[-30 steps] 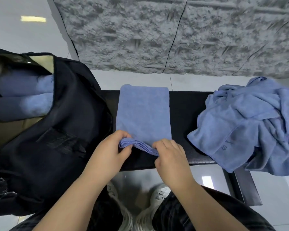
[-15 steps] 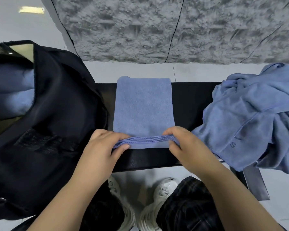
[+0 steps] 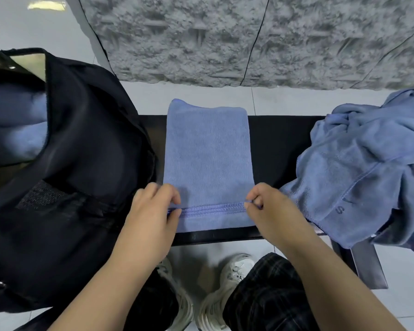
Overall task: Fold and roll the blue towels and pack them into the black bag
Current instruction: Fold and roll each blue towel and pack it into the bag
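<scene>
The folded blue towel [image 3: 207, 161] lies flat on the black bench [image 3: 280, 139], its long axis running straight away from the person. The left hand [image 3: 153, 211] and right hand [image 3: 268, 209] each pinch a near corner of its stitched hem, equally close; the black bag [image 3: 81, 163] gapes just left.

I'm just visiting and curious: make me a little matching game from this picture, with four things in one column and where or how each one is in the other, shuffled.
Things:
1. folded towel
2. heap of towels
3. black bag
4. rolled towels

Places or states:
A. inside the open bag
B. flat on the bench middle, near hem pinched by both hands
C. standing open at the left
D. crumpled at the bench's right end

Pairs: 1-B, 2-D, 3-C, 4-A
</scene>
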`<control>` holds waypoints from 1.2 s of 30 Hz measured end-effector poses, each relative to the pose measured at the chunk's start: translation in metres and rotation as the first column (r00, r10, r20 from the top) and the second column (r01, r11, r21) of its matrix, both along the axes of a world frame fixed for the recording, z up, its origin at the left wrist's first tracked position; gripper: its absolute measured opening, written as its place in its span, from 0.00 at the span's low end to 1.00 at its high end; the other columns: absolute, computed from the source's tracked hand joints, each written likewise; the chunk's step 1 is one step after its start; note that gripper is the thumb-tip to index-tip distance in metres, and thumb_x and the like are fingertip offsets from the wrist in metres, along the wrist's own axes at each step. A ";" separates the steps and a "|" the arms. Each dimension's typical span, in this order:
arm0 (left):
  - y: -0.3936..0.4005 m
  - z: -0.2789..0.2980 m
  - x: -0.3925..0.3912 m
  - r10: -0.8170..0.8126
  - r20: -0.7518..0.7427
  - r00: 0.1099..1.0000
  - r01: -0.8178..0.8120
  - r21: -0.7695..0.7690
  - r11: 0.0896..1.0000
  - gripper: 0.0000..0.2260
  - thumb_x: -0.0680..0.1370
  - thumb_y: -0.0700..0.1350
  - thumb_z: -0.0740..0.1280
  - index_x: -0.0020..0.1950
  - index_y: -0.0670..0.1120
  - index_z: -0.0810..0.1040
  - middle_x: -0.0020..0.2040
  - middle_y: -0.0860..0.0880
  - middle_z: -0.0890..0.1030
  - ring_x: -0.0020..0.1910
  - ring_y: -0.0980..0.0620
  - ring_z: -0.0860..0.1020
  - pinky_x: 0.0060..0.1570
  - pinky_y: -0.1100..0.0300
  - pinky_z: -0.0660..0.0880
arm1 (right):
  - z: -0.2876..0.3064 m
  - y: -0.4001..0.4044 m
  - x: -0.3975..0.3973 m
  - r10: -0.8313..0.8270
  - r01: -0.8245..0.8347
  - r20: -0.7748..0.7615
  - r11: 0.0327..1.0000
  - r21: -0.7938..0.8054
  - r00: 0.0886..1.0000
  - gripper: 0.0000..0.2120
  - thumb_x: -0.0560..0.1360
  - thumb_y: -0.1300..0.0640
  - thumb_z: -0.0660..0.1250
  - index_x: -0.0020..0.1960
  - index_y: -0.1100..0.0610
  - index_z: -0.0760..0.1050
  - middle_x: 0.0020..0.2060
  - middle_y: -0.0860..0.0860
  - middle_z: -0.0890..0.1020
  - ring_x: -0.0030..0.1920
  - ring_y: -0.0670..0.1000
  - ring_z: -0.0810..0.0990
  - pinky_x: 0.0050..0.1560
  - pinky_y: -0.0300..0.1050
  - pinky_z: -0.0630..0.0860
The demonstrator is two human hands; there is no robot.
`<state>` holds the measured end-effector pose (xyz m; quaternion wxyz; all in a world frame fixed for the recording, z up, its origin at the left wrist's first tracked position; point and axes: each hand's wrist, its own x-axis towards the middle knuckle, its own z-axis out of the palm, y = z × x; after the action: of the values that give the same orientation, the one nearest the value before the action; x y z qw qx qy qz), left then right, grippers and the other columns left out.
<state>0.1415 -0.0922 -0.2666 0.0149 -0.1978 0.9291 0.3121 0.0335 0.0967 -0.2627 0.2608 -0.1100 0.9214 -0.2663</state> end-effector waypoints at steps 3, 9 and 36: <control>0.006 0.000 -0.001 -0.168 -0.076 0.983 0.154 -0.166 0.974 0.14 0.67 0.33 0.64 0.38 0.53 0.77 0.39 0.58 0.73 0.42 0.54 0.65 0.39 0.60 0.67 | 0.001 -0.003 0.002 -0.012 0.008 -0.089 0.999 -0.040 0.996 0.06 0.75 0.62 0.63 0.43 0.53 0.74 0.38 0.46 0.69 0.34 0.44 0.68 0.38 0.36 0.68; 0.014 -0.004 0.004 -0.250 0.049 0.967 0.254 -0.104 0.962 0.15 0.63 0.55 0.73 0.44 0.59 0.71 0.44 0.62 0.71 0.48 0.57 0.65 0.45 0.60 0.59 | 0.002 -0.004 0.003 -0.003 0.001 -0.069 1.000 -0.022 0.998 0.12 0.75 0.66 0.61 0.40 0.54 0.79 0.38 0.45 0.69 0.31 0.45 0.68 0.33 0.38 0.68; 0.008 0.002 -0.007 0.044 0.097 0.994 -0.049 0.046 0.998 0.08 0.78 0.54 0.60 0.52 0.52 0.71 0.41 0.54 0.70 0.47 0.51 0.68 0.48 0.58 0.66 | 0.026 -0.010 0.003 0.281 -0.283 0.032 0.946 0.156 0.959 0.06 0.80 0.50 0.58 0.51 0.51 0.71 0.35 0.42 0.67 0.47 0.49 0.68 0.55 0.45 0.67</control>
<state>0.1344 -0.0842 -0.2643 0.0570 -0.2337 0.9147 0.3247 0.0360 0.0867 -0.2363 0.3082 -0.2183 0.9133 -0.1524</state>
